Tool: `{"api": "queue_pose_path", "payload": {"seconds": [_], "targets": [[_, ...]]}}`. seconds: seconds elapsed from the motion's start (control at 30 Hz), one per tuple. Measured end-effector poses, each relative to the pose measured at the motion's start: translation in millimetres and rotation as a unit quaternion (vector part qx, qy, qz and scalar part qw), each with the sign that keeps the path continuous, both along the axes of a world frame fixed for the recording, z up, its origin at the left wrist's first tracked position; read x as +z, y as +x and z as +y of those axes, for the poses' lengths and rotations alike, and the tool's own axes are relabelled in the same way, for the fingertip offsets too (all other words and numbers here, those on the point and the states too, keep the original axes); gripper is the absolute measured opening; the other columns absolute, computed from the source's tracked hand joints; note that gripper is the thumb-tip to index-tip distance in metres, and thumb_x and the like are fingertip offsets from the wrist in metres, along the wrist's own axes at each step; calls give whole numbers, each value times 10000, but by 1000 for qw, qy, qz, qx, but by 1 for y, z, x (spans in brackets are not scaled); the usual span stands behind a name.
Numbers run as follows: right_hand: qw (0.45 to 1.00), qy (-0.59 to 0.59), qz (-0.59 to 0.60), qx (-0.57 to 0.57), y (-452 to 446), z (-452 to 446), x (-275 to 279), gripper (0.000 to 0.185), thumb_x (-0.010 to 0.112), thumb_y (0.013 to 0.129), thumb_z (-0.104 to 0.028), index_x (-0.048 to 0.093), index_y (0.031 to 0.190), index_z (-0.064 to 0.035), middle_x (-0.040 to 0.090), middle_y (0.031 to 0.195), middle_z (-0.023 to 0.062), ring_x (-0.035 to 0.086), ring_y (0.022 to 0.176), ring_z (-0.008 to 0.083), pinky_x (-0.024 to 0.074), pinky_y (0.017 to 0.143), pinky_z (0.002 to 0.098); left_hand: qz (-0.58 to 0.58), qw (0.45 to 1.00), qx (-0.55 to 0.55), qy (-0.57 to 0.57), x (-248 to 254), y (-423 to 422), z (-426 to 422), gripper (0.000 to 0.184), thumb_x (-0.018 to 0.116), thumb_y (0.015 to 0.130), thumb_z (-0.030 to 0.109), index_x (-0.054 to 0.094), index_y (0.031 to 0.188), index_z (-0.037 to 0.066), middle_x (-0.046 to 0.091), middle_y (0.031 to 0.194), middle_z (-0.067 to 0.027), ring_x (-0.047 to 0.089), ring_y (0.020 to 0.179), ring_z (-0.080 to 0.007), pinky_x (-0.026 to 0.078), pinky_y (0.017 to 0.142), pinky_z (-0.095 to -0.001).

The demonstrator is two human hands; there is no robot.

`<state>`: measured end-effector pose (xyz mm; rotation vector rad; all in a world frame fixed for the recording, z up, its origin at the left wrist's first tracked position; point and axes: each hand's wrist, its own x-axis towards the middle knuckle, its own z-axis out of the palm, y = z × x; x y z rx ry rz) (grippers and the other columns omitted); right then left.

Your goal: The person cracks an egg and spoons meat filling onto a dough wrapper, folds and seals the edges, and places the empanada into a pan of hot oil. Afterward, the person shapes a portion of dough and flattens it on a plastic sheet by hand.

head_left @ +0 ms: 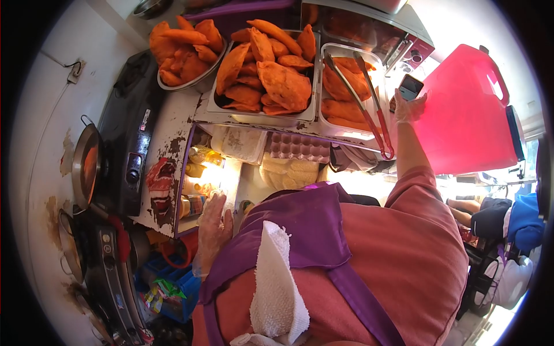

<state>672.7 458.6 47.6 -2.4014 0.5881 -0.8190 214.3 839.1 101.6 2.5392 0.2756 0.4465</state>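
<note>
My right hand (408,107), in a thin clear plastic glove, reaches out to a dark phone (411,86) beside a large pink container (467,109). Its thumb and fingers lie on either side of the phone's lower part. Left of it, red-handled metal tongs (369,106) rest across a tray (323,115) of orange fried pastries (345,83). Also gloved, my left hand (213,233) hangs near the lower shelf beside my purple apron (288,219), its fingers stretched out and nothing in them.
More fried pastries fill a deep metal tray (314,109) and a round bowl (196,83). A black stove (128,132) stands left, with pans (86,167) against the wall. Below the counter are egg trays (300,147) and bottles (205,155). A microwave (352,26) stands behind; people appear at right.
</note>
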Motion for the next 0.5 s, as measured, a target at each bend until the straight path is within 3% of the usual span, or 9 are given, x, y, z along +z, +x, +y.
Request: {"api": "queue_pose_path", "payload": {"seconds": [0.07, 0.2, 0.27, 0.3, 0.4, 0.43, 0.5], "targets": [[989, -6, -122, 86, 1, -14, -17, 979, 815, 623, -455, 368, 1349, 26, 505, 1273, 242, 514, 1157, 384, 428, 964, 463, -2, 1000, -3, -10, -2, 2, -1, 334, 601, 830, 57, 575, 1155, -15, 595, 1141, -248, 558, 1110, -398, 449, 954, -451], [983, 1, -139, 118, 0, -46, -58, 860, 777, 701, -430, 413, 1300, 68, 531, 1217, 227, 552, 1078, 344, 443, 916, 440, 23, 999, -40, -16, -7, 11, 4, 356, 613, 848, 70, 560, 1192, -1, 588, 1184, -229, 555, 1143, -366, 446, 962, -423], [971, 99, -138, 167, -11, -58, -74, 742, 743, 760, -393, 452, 1271, 61, 554, 1122, 190, 558, 986, 278, 448, 864, 412, 29, 997, -74, -12, -14, 20, 10, 381, 631, 855, 74, 547, 1221, 11, 578, 1220, -219, 559, 1155, -343, 445, 965, -401], [973, 112, -101, 178, -40, -51, -57, 612, 696, 824, -333, 470, 1261, 33, 544, 1086, 145, 533, 951, 216, 442, 840, 379, 26, 995, -95, -6, -18, 26, 13, 391, 631, 858, 90, 547, 1232, 17, 570, 1237, -212, 550, 1168, -337, 442, 972, -392], [956, 195, -76, 205, -109, -36, -27, 504, 650, 869, -289, 487, 1263, -19, 546, 1098, 136, 538, 967, 196, 448, 833, 379, 16, 986, -167, -3, -27, 48, 26, 411, 622, 867, 120, 542, 1261, 35, 550, 1275, -194, 511, 1219, -313, 417, 1007, -365], [959, 158, -90, 217, -126, -39, -26, 416, 561, 928, -316, 508, 1261, -74, 555, 1073, 123, 527, 1011, 218, 428, 882, 366, 32, 981, -189, -26, -23, 59, 27, 413, 618, 867, 113, 539, 1264, 34, 552, 1272, -192, 502, 1230, -304, 408, 1017, -360], [969, 112, -95, 199, -157, -55, -28, 407, 564, 927, -306, 514, 1251, -66, 561, 1056, 122, 533, 996, 218, 434, 872, 358, 37, 967, -244, -61, -15, 81, 29, 407, 603, 867, 90, 536, 1260, 8, 557, 1273, -183, 485, 1250, -270, 382, 1042, -352]]}}
